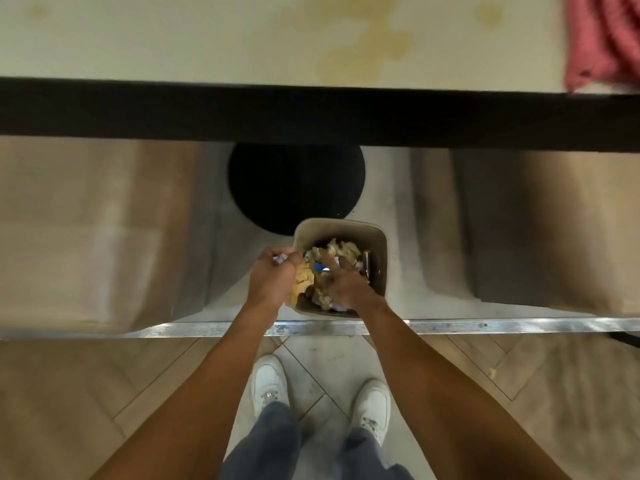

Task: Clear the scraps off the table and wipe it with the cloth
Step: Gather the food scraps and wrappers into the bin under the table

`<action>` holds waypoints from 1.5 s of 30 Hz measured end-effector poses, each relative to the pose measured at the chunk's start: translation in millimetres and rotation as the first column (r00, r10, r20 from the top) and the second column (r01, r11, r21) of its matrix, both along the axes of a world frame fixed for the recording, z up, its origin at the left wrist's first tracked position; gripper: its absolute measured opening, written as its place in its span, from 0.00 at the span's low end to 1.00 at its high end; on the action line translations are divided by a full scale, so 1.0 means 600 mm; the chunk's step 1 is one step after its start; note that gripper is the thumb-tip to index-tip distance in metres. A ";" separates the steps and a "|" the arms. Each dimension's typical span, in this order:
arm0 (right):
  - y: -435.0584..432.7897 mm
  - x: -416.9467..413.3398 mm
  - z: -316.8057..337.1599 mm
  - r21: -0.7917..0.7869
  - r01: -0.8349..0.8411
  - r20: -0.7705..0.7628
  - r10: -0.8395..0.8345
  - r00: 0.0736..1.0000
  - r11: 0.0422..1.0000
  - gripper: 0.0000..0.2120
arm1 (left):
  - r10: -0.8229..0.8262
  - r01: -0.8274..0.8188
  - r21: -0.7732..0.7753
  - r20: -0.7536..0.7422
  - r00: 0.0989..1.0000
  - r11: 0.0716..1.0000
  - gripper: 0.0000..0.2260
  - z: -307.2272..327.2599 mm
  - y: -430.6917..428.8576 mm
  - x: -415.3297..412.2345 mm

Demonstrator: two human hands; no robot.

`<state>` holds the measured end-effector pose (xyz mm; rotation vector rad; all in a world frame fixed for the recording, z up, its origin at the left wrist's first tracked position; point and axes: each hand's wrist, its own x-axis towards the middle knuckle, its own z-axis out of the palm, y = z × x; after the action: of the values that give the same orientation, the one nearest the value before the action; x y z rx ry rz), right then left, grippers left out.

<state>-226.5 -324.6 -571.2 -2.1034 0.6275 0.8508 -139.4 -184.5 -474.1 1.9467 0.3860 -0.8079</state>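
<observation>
1. The left grip (273, 275) is closed around a crumpled yellow paper scrap (303, 278). A small white scrap (280, 259) is pinched at its fingertips. The grip is held at the left rim of the waste bin, with the yellow scrap partly over the opening.
2. The right grip (346, 285) is lowered into the bin from the near side, with its fingers among the contents. Whether anything is held by it cannot be told, since the fingertips are hidden.
3. The waste bin (377, 237) stands on the floor, just in front of the black round base (296, 188) below the surface. It is nearly filled with crumpled scraps (341, 251), among them a blue piece.
4. The surface (173, 39) is seen at the top of the view. No scraps are visible on the part shown. Yellowish stains (363, 43) are spread over its middle.
5. The red cloth (602, 43) lies at the right end of the surface, well apart from both grips, and is not held.
6. Progress is judged as follows: the clearing step is near its end, with the last handful to be released into the bin. The wiping step is not yet begun, as the stains indicate.
7. One small fragment (491, 372) is seen on the floor to the right; it is too small to identify.
</observation>
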 end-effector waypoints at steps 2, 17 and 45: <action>-0.012 -0.009 0.023 -0.016 0.069 0.094 -0.067 0.993 0.997 0.37 | -0.046 0.045 0.023 0.041 0.998 0.999 0.10 0.002 -0.015 -0.002; -0.056 -0.084 0.135 -0.034 0.456 0.365 -0.414 0.834 0.889 0.22 | -0.866 0.843 0.319 -0.114 0.487 0.433 0.38 -0.058 -0.107 -0.067; -0.002 -0.174 0.781 0.030 0.187 0.424 -0.182 0.887 0.982 0.18 | -0.575 0.533 0.220 0.246 0.780 0.817 0.13 0.621 0.017 -0.154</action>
<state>-331.0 -325.8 -102.9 -2.1060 0.5822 0.2631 -231.8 -174.3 -101.6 2.3118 -0.3569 -0.8403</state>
